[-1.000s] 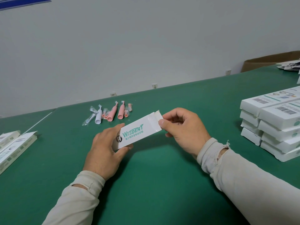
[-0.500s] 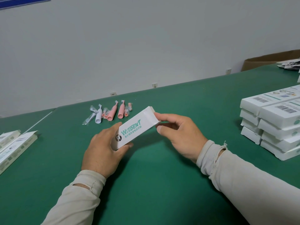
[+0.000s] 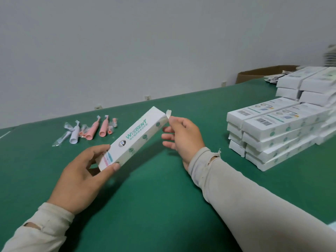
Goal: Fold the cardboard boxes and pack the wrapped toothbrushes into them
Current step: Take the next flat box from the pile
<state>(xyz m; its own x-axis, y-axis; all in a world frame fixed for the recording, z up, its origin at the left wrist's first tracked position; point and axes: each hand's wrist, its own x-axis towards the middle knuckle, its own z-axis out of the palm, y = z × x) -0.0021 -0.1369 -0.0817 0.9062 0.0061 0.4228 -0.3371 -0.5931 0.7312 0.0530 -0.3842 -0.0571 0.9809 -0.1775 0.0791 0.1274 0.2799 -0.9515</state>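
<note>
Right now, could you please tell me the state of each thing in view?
Box: erected, held off the table, far-end flap open.
Left hand: holds the box's near end.
Right hand: pinches the flap.
Wrapped toothbrushes: lying loose on the table, unpacked.
Box stacks: closed, piled at right.

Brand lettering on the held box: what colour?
Teal green on the white box, clearest in the head view.

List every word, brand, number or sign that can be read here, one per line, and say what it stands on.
"WISDENT": green brand lettering on the white box held in both hands.
Small green line under the brand on that box: too small to read.
Barcodes and printed panels on the stacked boxes at the right: too blurred to read.
Wrapped toothbrushes: no readable text.
</note>
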